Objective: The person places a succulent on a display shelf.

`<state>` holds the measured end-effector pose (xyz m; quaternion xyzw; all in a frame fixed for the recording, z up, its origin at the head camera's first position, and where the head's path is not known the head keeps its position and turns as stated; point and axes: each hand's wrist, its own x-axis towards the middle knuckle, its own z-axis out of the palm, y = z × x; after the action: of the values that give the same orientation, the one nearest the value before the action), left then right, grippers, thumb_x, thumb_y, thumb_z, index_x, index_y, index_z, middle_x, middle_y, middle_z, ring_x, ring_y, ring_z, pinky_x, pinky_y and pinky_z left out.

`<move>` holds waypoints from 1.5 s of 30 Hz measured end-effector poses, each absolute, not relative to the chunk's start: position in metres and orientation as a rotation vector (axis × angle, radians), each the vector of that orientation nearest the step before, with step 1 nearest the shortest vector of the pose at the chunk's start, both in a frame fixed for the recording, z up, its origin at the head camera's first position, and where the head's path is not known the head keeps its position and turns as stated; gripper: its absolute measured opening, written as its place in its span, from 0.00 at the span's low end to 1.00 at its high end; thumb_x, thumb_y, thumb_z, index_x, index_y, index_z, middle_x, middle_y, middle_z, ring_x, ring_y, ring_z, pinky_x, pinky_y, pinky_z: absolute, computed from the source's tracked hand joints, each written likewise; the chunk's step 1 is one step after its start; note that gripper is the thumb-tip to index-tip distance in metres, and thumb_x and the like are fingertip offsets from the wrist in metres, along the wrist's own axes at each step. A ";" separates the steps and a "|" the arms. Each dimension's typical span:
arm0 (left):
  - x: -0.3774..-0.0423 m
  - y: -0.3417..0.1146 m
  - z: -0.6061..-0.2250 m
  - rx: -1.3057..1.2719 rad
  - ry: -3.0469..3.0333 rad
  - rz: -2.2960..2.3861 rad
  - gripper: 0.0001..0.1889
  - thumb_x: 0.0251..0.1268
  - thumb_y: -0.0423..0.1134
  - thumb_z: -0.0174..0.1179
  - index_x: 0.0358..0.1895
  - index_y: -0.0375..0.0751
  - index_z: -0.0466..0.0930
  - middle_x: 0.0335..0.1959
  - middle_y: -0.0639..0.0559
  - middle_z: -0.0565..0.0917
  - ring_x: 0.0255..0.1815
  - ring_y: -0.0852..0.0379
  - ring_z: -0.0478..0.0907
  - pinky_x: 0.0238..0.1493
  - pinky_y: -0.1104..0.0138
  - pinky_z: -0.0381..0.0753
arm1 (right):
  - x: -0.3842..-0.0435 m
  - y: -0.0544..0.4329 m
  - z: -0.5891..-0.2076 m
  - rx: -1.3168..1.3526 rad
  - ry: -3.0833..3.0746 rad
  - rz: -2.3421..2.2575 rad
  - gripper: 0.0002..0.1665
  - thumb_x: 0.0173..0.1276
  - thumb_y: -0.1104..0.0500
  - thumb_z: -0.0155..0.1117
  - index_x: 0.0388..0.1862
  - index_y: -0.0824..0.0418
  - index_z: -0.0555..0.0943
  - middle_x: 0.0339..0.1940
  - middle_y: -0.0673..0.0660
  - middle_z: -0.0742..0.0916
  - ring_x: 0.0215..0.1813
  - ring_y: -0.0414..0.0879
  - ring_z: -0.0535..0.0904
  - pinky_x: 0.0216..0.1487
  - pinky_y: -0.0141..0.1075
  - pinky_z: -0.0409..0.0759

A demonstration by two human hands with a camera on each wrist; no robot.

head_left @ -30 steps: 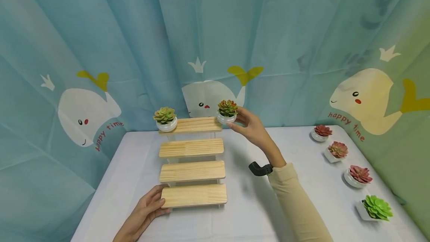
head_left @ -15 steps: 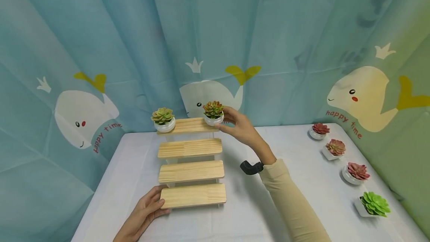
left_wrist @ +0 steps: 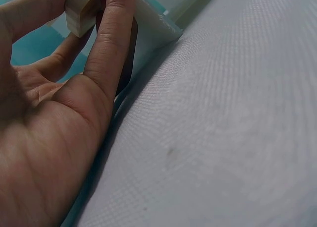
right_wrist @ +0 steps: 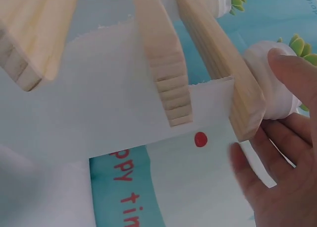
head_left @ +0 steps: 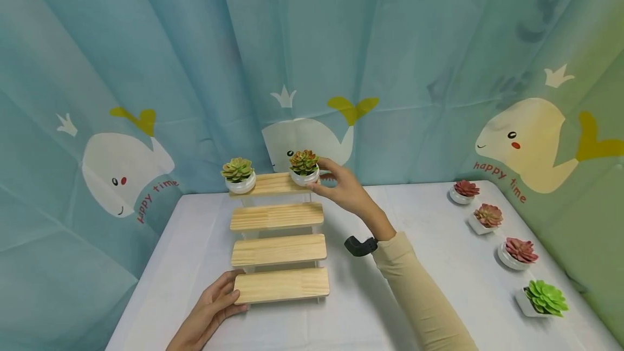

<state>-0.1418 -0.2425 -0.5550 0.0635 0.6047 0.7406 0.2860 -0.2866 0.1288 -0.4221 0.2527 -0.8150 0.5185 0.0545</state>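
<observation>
A stepped wooden stand (head_left: pixel 279 249) with several pale planks on white supports rises in the middle of the table. My left hand (head_left: pixel 212 303) grips the left end of its lowest plank (head_left: pixel 283 286), thumb on top; in the left wrist view the plank's end (left_wrist: pixel 81 11) shows between the fingers. On the right part of the top plank (head_left: pixel 273 183), my right hand (head_left: pixel 347 191) holds a round white pot with a red-tipped green succulent (head_left: pixel 304 167). The right wrist view shows that pot (right_wrist: pixel 270 81) against the plank. A light green potted succulent (head_left: pixel 239 175) sits at the plank's left end.
Along the table's right side stand a dark red succulent (head_left: pixel 465 191), a pinkish one (head_left: pixel 486 218), a larger red one (head_left: pixel 518 253) and a bright green one (head_left: pixel 543 298), all in white pots. A blue curtain (head_left: pixel 312 42) with whale prints hangs behind the white table (head_left: pixel 195 242).
My right hand has brought the red-tipped succulent leftward and slightly down onto the top plank. The left hand stays on the lowest plank.
</observation>
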 end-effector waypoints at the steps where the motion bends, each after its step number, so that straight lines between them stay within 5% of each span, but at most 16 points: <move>1: -0.142 -0.242 -0.555 0.171 1.619 1.979 0.36 0.86 0.37 0.46 0.83 0.28 0.36 0.84 0.27 0.26 0.64 0.79 0.72 0.64 0.63 0.86 | -0.287 0.128 -0.423 0.774 -2.473 1.582 0.37 0.73 0.56 0.71 0.78 0.56 0.71 0.72 0.59 0.80 0.72 0.56 0.77 0.72 0.56 0.79; 7: -0.143 -0.242 -0.555 0.168 1.640 1.969 0.39 0.86 0.37 0.44 0.82 0.26 0.30 0.83 0.23 0.31 0.65 0.73 0.75 0.65 0.62 0.86 | -0.287 0.126 -0.425 0.750 -2.482 1.641 0.38 0.75 0.56 0.70 0.80 0.56 0.68 0.75 0.59 0.77 0.74 0.55 0.74 0.73 0.54 0.78; 13: -0.143 -0.242 -0.556 0.204 1.626 1.970 0.40 0.86 0.37 0.44 0.81 0.24 0.27 0.82 0.25 0.23 0.62 0.81 0.71 0.65 0.63 0.86 | -0.285 0.124 -0.427 0.719 -2.483 1.682 0.39 0.75 0.55 0.70 0.81 0.55 0.66 0.76 0.59 0.75 0.76 0.56 0.72 0.75 0.57 0.76; 24: -0.141 -0.242 -0.557 0.202 1.612 1.966 0.33 0.86 0.37 0.46 0.82 0.31 0.43 0.82 0.28 0.20 0.62 0.86 0.69 0.64 0.63 0.86 | -0.273 0.130 -0.438 0.745 -2.395 1.678 0.41 0.76 0.56 0.68 0.84 0.52 0.63 0.78 0.57 0.74 0.77 0.55 0.71 0.75 0.56 0.76; 35: -0.142 -0.242 -0.556 0.186 1.636 1.960 0.35 0.86 0.38 0.45 0.83 0.28 0.37 0.83 0.29 0.22 0.62 0.86 0.69 0.64 0.62 0.86 | -0.260 0.153 -0.453 0.646 -2.318 1.681 0.39 0.78 0.57 0.65 0.83 0.49 0.63 0.77 0.57 0.76 0.77 0.61 0.71 0.73 0.54 0.78; 39: -0.143 -0.243 -0.557 0.195 1.630 1.967 0.33 0.86 0.37 0.44 0.82 0.29 0.41 0.85 0.28 0.42 0.67 0.73 0.74 0.64 0.62 0.86 | -0.255 0.165 -0.459 0.587 -2.277 1.646 0.38 0.78 0.59 0.65 0.83 0.52 0.63 0.76 0.58 0.76 0.75 0.59 0.72 0.72 0.54 0.79; 42: -0.144 -0.244 -0.558 0.216 1.606 1.977 0.31 0.87 0.36 0.43 0.82 0.30 0.42 0.78 0.46 0.65 0.67 0.65 0.76 0.64 0.61 0.86 | -0.251 0.174 -0.463 0.544 -2.234 1.620 0.37 0.78 0.61 0.64 0.82 0.57 0.63 0.76 0.60 0.76 0.75 0.58 0.73 0.72 0.55 0.78; 45: -0.145 -0.245 -0.558 0.240 1.574 1.985 0.32 0.87 0.36 0.42 0.82 0.29 0.39 0.69 0.62 0.73 0.67 0.62 0.77 0.65 0.61 0.86 | -0.246 0.182 -0.467 0.492 -2.178 1.614 0.37 0.78 0.63 0.64 0.82 0.58 0.63 0.76 0.60 0.76 0.74 0.58 0.73 0.73 0.55 0.78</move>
<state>-0.1445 -0.2450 -0.5577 0.0901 0.5911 0.7456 0.2941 -0.2464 0.1822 -0.4668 0.1752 -0.7758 0.5749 0.1921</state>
